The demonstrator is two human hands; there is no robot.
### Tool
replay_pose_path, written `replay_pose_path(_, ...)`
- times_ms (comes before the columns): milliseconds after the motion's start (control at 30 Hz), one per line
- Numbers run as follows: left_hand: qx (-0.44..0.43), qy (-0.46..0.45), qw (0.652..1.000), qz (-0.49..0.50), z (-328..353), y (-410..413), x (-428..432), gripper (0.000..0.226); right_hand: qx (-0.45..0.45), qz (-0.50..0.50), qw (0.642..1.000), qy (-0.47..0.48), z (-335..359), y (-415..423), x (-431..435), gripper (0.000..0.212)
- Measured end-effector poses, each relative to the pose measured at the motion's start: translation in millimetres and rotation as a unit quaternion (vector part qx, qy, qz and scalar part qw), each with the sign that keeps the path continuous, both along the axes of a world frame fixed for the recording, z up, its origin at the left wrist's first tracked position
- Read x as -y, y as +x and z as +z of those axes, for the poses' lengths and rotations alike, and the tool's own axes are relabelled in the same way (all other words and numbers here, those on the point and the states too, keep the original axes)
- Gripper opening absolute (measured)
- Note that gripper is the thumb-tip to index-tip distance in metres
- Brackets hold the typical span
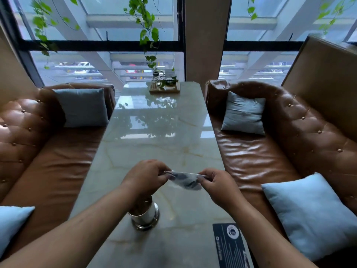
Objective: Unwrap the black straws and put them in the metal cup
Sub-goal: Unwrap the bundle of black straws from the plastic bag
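Note:
A clear plastic wrapper with black straws inside [185,179] is stretched between both hands above the marble table [158,132]. My left hand [144,176] pinches its left end, and my right hand [216,182] pinches its right end. The packet is blurred, so single straws cannot be made out. The metal cup [144,215] stands on the table under my left forearm, which hides part of its rim.
A black printed card [230,244] lies at the table's near right. A wooden tray with a small plant [164,87] sits at the far end. Brown leather sofas [280,151] with light blue cushions [313,213] flank the table on both sides.

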State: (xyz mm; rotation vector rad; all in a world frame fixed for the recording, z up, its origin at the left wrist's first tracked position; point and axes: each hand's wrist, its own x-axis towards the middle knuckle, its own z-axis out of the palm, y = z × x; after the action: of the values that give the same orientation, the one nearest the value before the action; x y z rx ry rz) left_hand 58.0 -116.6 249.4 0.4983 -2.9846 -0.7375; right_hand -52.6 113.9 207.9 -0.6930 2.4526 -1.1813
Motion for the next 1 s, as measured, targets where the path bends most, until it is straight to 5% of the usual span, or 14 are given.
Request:
replay_pose_path(333,-0.043,-0.025,0.998,0.042,14.4,21.0,15.0,0.016,0.057,0.028,0.995,-0.077,0.8,-12.4,24.4,0.013)
replay_pose_path(533,-0.065,0.136,0.983,0.101,15.5,37.3,20.2,0.014,0.25,0.03,0.944,-0.213,10.2,15.8,44.5,0.012)
replay_pose_path(633,-0.059,0.052,0.996,0.028,23.0,50.8,25.0,0.027,0.287,0.009,0.927,-0.24,20.0,35.6,55.2,0.011)
replay_pose_path(800,-0.061,-0.127,0.986,-0.095,41.2,69.7,32.5,0.088,0.282,0.015,0.923,-0.263,46.0,59.9,71.0,0.014)
replay_pose_path(1000,-0.119,-0.035,0.989,-0.075,75.0,63.9,47.2,0.045,0.28,0.007,0.915,-0.292,59.9,75.2,77.0,0.015)
